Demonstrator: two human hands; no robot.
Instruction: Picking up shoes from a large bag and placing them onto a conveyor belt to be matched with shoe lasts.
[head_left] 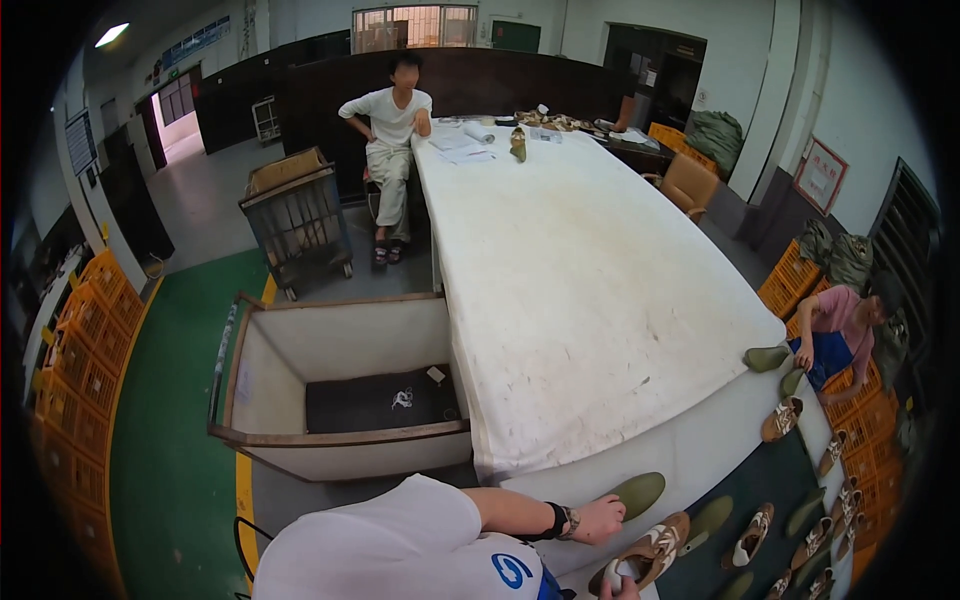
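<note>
On a pale worktop point(708, 440), the left hand point(598, 520) touches a green shoe last point(643, 491), grip unclear, while the right hand point(625, 588) holds a brown-and-white sneaker point(664, 540) near its opening, seemingly two-handed sorting that calls for steadiness.

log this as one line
left hand: touching green shoe last; right hand: at brown-white sneaker; ahead: white-covered table

Big table point(600, 300) takes up the middle, papers point(462, 152) at its far left end. Open bin point(350, 330) sits right beside its near left side, wheeled cart point(295, 228) beyond that, crates point(85, 370) way over left. Shoes point(781, 420) spread across the near right, chair point(692, 182) far right.
</note>
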